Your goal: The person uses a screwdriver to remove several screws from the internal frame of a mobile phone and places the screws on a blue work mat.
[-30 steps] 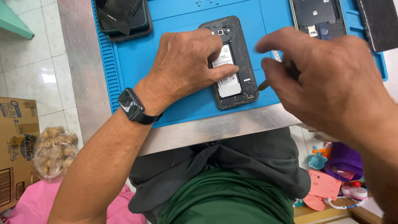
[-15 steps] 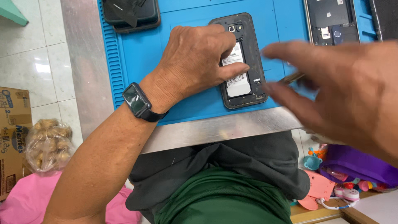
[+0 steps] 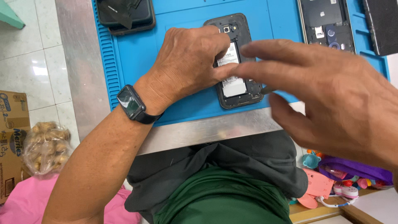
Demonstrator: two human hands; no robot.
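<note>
1. Left hand [image 3: 188, 66], entering from the lower left of the frame, lies palm down on the opened phone [image 3: 236, 62] at upper centre; its fingers curl over the phone's left edge and its thumb tip presses on the pale battery [image 3: 233, 85], pinning the phone without lifting it.
2. Left forearm runs diagonally from the bottom left corner up to the wrist, which carries a dark wristwatch [image 3: 132, 104] lying over the lower edge of the blue mat [image 3: 186, 16].
3. Right hand [image 3: 331, 95] fills the right half of the frame, close to the camera and blurred, its fingers spread and stretched leftward above the phone's right side. A thin dark tool tip [image 3: 267, 89] shows beneath it beside the phone's lower right corner; whether the hand grips it cannot be told.
4. Phone lies upright on the mat, back cover off, its lower end near the mat's front edge.
5. Mat rests on a steel table [image 3: 207, 132], whose bare front strip crosses mid-frame; a ribbed border runs down the mat's left side.
6. Open mat surface remains left of the phone; a dark device [image 3: 124, 14] sits at upper left, a second opened phone [image 3: 325, 23] at upper right, and a black slab [image 3: 381, 25] in the far right corner.
</note>
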